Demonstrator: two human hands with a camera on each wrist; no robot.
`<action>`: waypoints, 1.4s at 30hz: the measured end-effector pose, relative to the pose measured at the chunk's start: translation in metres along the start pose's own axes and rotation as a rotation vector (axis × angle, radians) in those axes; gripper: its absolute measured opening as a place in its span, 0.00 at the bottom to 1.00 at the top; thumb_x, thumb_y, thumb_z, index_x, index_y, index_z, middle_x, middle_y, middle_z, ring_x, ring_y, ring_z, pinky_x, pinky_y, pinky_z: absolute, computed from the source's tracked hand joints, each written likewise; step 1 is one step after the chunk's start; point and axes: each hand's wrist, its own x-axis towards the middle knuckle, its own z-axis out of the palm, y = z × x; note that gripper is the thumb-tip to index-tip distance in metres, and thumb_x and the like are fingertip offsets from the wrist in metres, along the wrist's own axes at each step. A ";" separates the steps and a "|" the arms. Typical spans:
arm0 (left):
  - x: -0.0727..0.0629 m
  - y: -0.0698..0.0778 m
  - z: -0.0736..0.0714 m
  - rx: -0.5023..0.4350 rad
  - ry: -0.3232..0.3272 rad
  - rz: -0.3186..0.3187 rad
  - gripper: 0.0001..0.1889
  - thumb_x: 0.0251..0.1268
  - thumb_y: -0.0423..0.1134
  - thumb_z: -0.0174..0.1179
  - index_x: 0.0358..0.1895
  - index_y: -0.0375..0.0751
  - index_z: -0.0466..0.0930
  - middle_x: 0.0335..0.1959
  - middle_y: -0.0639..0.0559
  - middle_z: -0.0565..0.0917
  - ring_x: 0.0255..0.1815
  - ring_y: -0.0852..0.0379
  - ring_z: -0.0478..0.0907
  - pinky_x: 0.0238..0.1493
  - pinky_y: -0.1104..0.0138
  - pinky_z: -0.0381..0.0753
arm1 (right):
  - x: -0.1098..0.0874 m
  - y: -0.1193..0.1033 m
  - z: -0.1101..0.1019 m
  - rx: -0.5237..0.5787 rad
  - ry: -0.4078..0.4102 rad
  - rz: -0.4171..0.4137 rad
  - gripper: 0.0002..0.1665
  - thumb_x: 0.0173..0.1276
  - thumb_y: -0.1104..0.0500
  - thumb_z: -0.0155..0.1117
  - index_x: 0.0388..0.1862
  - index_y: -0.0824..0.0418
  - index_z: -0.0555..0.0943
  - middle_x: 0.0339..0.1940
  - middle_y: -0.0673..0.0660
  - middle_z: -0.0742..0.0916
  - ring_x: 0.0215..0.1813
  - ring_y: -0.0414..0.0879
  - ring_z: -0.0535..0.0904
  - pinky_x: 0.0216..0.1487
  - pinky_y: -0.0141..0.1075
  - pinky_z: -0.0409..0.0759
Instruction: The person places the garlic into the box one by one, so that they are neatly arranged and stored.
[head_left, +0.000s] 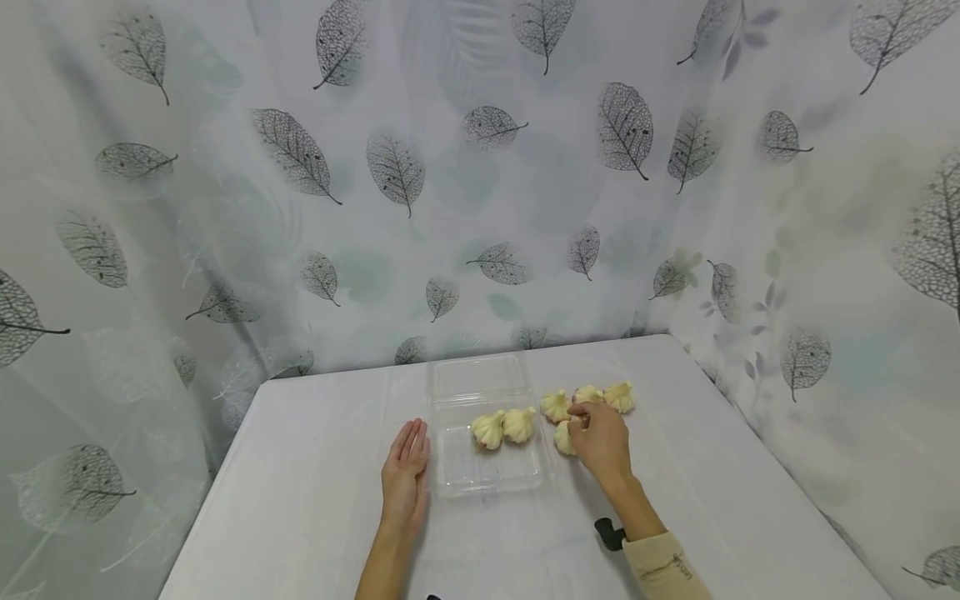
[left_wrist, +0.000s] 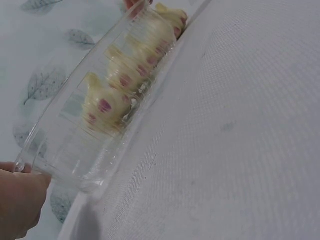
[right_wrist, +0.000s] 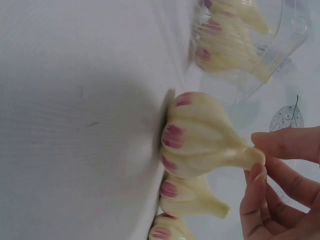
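Observation:
A clear plastic box (head_left: 450,467) with its lid (head_left: 480,379) folded back holds two garlic bulbs (head_left: 487,432), which lie side by side. My left hand (head_left: 405,479) is along the box's left side, fingers extended; in the left wrist view its fingertips (left_wrist: 35,180) are right at the box's corner. To the right of the box, my right hand (head_left: 606,442) pinches the stem of a pale garlic bulb (right_wrist: 200,135) between thumb and fingers. That bulb has purple marks round its base, which is close against the table.
Three more garlic bulbs (head_left: 619,397) lie behind the right hand, near the box's right side. The table has a white cloth (head_left: 315,483). A leaf-patterned curtain (head_left: 480,208) hangs behind and at both sides. A black strap part (head_left: 609,534) shows at the right wrist.

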 end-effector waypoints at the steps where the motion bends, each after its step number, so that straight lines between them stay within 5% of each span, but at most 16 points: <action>1: 0.000 0.000 0.000 0.000 -0.003 0.001 0.35 0.73 0.12 0.36 0.82 0.25 0.44 0.83 0.31 0.51 0.85 0.41 0.49 0.81 0.63 0.62 | 0.000 0.001 0.000 -0.007 0.001 0.001 0.10 0.61 0.69 0.72 0.42 0.66 0.90 0.36 0.59 0.89 0.38 0.53 0.85 0.39 0.50 0.85; 16: 0.003 0.001 0.001 -0.019 0.023 -0.023 0.35 0.74 0.12 0.37 0.82 0.28 0.47 0.84 0.35 0.53 0.85 0.46 0.52 0.80 0.66 0.65 | 0.005 0.000 -0.005 -0.003 0.062 -0.013 0.10 0.60 0.67 0.72 0.41 0.63 0.91 0.28 0.53 0.89 0.32 0.46 0.83 0.34 0.46 0.83; 29: 0.002 0.004 0.003 -0.021 0.017 -0.018 0.34 0.74 0.13 0.38 0.82 0.28 0.48 0.84 0.34 0.52 0.85 0.45 0.51 0.80 0.65 0.64 | 0.016 -0.020 -0.019 0.038 0.152 -0.132 0.10 0.60 0.68 0.75 0.42 0.63 0.90 0.33 0.57 0.90 0.32 0.48 0.85 0.35 0.44 0.83; 42: 0.002 0.002 0.002 -0.013 0.006 -0.016 0.34 0.75 0.13 0.36 0.82 0.27 0.46 0.83 0.32 0.51 0.85 0.42 0.49 0.81 0.64 0.62 | 0.016 -0.052 -0.010 0.083 0.102 -0.174 0.10 0.60 0.68 0.77 0.42 0.62 0.91 0.35 0.56 0.90 0.34 0.47 0.84 0.34 0.40 0.85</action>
